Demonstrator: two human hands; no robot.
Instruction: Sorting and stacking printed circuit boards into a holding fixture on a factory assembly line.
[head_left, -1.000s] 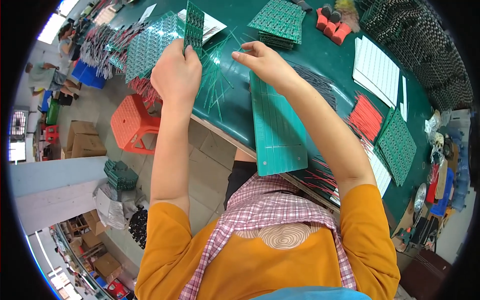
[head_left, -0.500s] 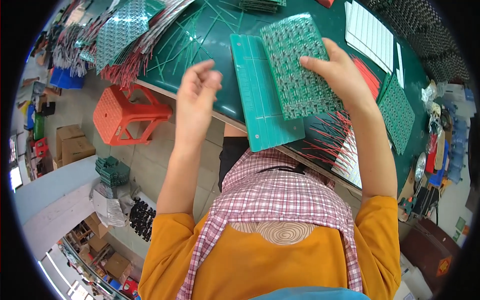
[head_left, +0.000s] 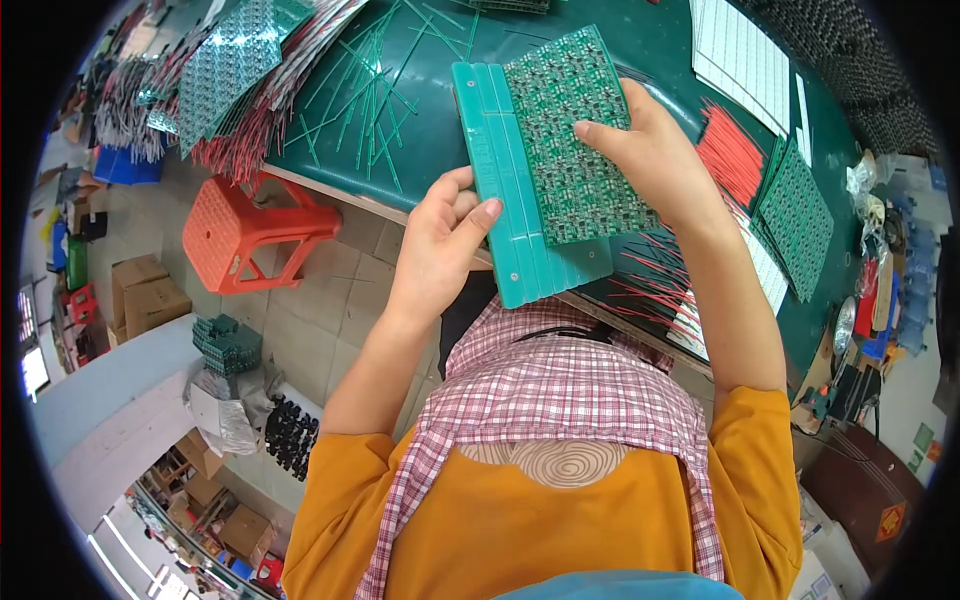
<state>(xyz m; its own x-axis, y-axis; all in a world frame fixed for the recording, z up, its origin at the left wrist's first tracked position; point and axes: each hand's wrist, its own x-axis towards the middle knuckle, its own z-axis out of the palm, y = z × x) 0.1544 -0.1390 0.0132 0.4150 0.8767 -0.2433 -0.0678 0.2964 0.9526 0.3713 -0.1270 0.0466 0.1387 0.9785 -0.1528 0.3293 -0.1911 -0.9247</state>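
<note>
My right hand [head_left: 655,160] grips a green circuit board panel [head_left: 575,140] by its right edge, thumb on top and the other fingers mostly hidden beneath. The panel is densely covered with small components. It overlaps a teal grooved plate [head_left: 505,215], whose lower end juts past the table's near edge. At the plate's left edge is my left hand [head_left: 450,225], thumb over the rim and fingers curled against its side.
Thin green strips [head_left: 375,100] lie scattered on the green table [head_left: 430,110]. Red wires [head_left: 730,160], white sheets [head_left: 740,65] and more circuit board panels [head_left: 795,220] are on the right. Wire bundles [head_left: 245,140] overhang the left side above a red stool [head_left: 240,235].
My left hand has come right and down onto the plate's left edge. With my right hand, the circuit board panel has shifted slightly left and tilted over the plate.
</note>
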